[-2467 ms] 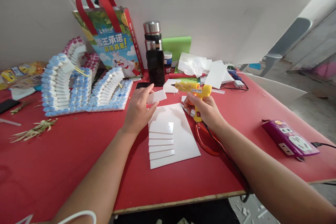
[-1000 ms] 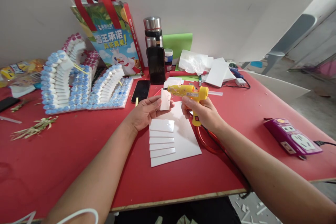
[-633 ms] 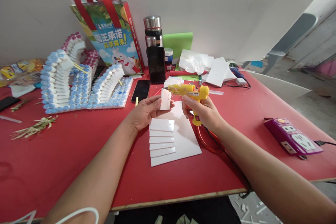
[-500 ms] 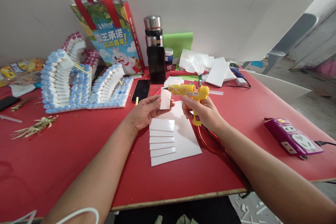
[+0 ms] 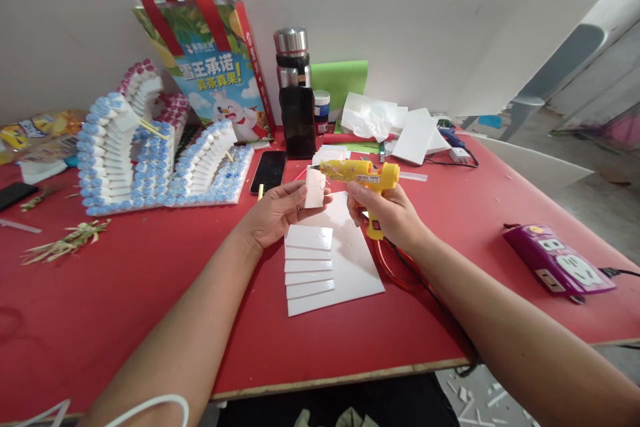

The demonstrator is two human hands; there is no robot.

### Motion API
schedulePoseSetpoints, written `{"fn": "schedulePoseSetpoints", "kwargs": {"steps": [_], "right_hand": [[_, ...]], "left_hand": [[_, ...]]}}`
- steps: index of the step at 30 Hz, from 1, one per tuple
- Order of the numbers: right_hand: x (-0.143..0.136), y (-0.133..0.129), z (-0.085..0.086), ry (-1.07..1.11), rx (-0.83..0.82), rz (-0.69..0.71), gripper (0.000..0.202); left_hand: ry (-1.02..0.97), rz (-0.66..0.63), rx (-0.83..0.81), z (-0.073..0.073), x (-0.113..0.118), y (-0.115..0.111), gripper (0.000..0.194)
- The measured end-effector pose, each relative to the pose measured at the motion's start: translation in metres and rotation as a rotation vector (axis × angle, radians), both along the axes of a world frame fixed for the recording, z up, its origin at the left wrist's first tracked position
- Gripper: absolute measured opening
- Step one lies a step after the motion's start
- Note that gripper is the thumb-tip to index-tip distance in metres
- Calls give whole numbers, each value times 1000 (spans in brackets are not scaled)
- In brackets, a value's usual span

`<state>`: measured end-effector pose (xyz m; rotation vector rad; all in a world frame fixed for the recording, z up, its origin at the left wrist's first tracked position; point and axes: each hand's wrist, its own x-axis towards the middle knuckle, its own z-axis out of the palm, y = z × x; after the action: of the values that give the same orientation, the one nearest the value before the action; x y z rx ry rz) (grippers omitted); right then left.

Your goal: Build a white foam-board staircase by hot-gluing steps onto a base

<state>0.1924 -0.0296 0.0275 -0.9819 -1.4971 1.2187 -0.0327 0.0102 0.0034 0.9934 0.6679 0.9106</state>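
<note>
A small white foam board piece (image 5: 315,188) is pinched upright between the thumb and fingers of my left hand (image 5: 285,212). My right hand (image 5: 383,207) grips a yellow hot glue gun (image 5: 357,175) by its handle, with a clear glue stick jutting from the back. The gun's nozzle lies at the upper part of the piece; whether it touches I cannot tell. Below both hands is a larger white board (image 5: 353,260). Several white rectangular strips (image 5: 309,238) overlap like steps along its left side.
Stepped white models with blue tips (image 5: 107,153) stand at left, before a printed shopping bag (image 5: 215,73). Behind the hands are a phone (image 5: 269,172), a steel flask (image 5: 291,57) and white scraps (image 5: 415,137). A purple power strip (image 5: 560,260) lies at right; the gun's cord (image 5: 445,307) crosses the front edge.
Almost nothing differs. Both hands keep their grips and the nozzle stays at the top of the white piece, with only a very slight shift of the view.
</note>
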Motion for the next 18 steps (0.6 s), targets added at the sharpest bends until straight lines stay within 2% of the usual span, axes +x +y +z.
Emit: {"fn": "schedulePoseSetpoints", "kwargs": {"steps": [18], "right_hand": [[-2,-1,4,-15,15,8,47]], "left_hand": [[-34,-9,-8,-2,-1,2,25]]}}
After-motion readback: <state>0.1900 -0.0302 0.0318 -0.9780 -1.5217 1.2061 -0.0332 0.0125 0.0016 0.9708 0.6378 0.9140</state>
